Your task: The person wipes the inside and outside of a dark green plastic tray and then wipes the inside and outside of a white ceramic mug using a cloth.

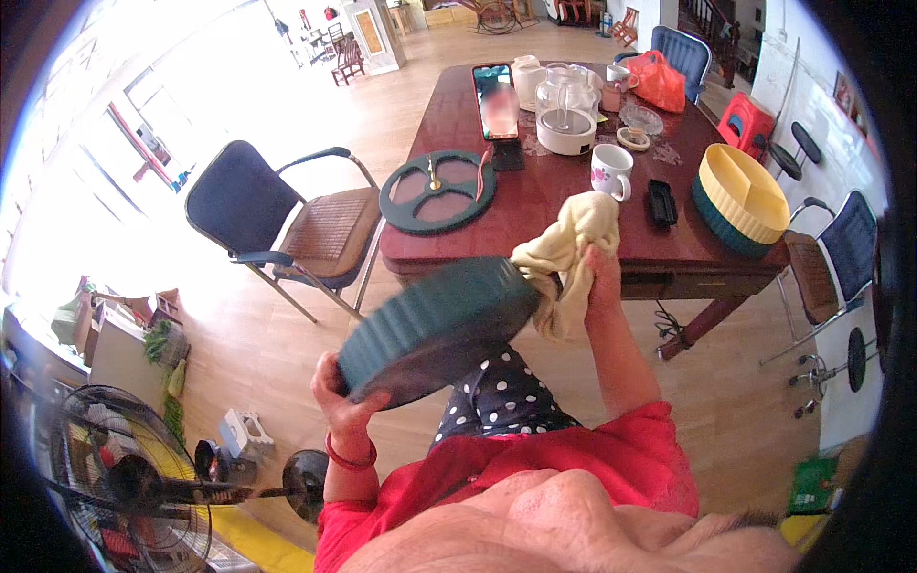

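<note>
My left hand [342, 396] grips the lower rim of a round dark green ribbed container [439, 325], tilted in front of me above my lap. My right hand [600, 272] holds a pale yellow cloth [573, 239] bunched against the container's right end. On the dark red wooden table [535, 205] ahead lies a dark green round divider lid [437, 191] with a gold knob. A round yellow tray stacked on a green base [740, 196] rests at the table's right corner.
The table also carries a propped phone [496, 100], a glass kettle [566, 115], a flowered mug [610, 170], a black case [661, 202] and an orange bag [659, 81]. A dark armchair [287, 224] stands left. A floor fan [124, 487] stands at lower left.
</note>
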Tool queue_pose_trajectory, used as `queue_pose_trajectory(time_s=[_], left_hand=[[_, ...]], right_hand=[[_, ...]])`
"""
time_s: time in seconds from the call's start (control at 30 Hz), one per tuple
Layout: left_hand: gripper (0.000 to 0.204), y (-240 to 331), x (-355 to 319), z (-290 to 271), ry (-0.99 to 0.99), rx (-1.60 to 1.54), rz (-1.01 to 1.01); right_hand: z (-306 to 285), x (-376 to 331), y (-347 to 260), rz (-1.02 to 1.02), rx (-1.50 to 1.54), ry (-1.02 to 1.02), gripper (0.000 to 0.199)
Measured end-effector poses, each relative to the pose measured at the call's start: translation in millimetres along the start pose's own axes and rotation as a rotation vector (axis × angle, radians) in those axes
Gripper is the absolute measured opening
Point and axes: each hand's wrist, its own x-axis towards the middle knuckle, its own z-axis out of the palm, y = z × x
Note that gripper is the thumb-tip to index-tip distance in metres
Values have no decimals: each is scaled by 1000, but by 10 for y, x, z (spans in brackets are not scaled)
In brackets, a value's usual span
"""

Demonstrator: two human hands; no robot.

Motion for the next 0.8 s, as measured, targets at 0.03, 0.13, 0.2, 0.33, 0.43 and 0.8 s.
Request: queue_pose_trajectory(time_s=[0.03,0.13,0.2,0.33,0.43,0.8], left_hand=[[58,71,32,67,65,-54,9],[58,109,130,251,218,-158,67],[57,77,209,385,287,-175,109],[54,-113,220,470,219,13,173],[52,-192,152,549,195,218,174],[66,-268,-82,968,328,142,-67]], right_hand=[[69,-44,-38,-47,31,36,57],[48,-117,-23,-108,-6,15,54],[67,-170,18,-119,-78,23,54],[143,-251,12,-261,-226,8,50],[240,-262,13,-629,-808,106,27],[1379,-647,158,-1137,-1313,-643,38]])
